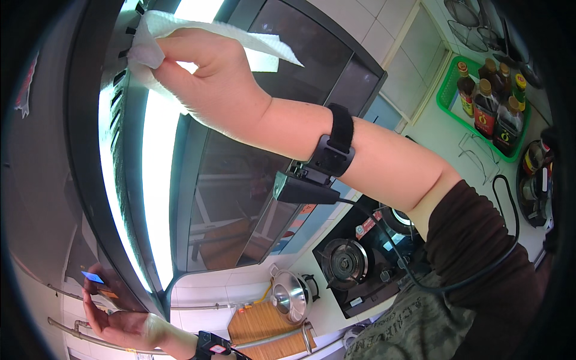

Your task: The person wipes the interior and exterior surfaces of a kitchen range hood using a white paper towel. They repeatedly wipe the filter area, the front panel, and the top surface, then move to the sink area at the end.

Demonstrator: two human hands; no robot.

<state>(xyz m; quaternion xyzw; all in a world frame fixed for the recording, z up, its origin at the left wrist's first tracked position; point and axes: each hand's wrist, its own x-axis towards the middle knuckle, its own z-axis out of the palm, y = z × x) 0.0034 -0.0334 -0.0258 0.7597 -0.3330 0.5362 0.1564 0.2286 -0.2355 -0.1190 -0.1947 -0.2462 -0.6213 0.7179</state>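
My right hand pinches a white paper towel between thumb and fingers, against the slotted edge of the range hood beside a bright light strip. A black strap with a small device and cable is on that forearm. My left hand, fingers raised and curved, is at the lower left beside the hood's glossy dark front panel, near a small lit blue display. It holds nothing visible; whether it touches the panel I cannot tell. Its wrist bears another black device.
Below the hood is a black gas hob with round burners. A steel pot lid and wooden boards are beside it. Several bottles stand in a green plastic basket at the upper right, below hanging strainers. Metal pipes run at the lower left.
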